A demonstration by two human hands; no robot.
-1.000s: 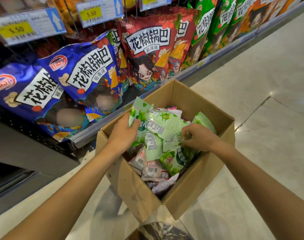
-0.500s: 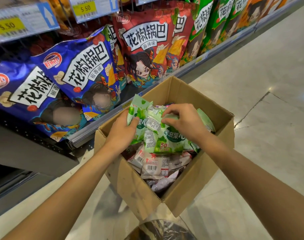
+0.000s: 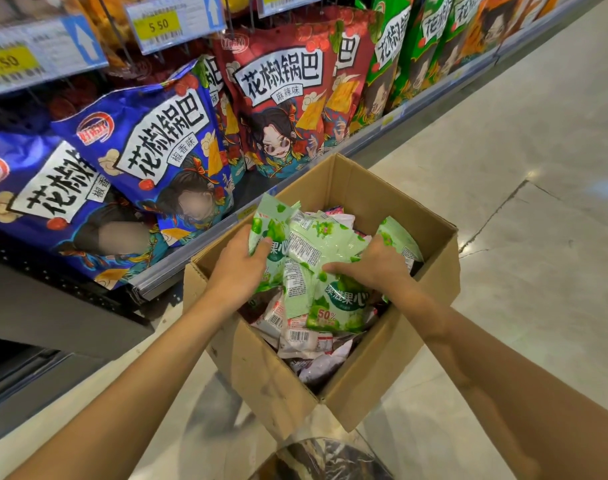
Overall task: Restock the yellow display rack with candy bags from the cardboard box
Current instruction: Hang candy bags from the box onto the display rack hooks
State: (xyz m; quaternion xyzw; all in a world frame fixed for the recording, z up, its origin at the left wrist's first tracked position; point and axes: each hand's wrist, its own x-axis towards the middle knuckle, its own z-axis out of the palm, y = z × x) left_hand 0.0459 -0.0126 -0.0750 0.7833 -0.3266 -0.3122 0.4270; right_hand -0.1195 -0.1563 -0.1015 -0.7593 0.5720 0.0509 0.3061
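Reaching into an open cardboard box (image 3: pixel 361 188) beside a store shelf (image 3: pixel 434 98), a person holds a bunch of green candy bags (image 3: pixel 316 244) between both hands. The left hand (image 3: pixel 238 271) grips the bunch at the box's left side, thumb pressed on the front of the nearest bag, with the packets fanning up above the rim. The right hand (image 3: pixel 373 268) lies knuckles-up on the right of the same bunch, fingers curled over the bags and thumb stretched across one. The bags rest on top of white and pink packets (image 3: pixel 297 336) lower in the box. Behind it, blue snack bags (image 3: pixel 150 143), red snack bags (image 3: pixel 281 98) and green snack bags (image 3: pixel 399 46) stand on the shelf under price tags (image 3: pixel 160 26) reading 5.50. Pale tiled floor (image 3: pixel 520 150) spreads to the right.
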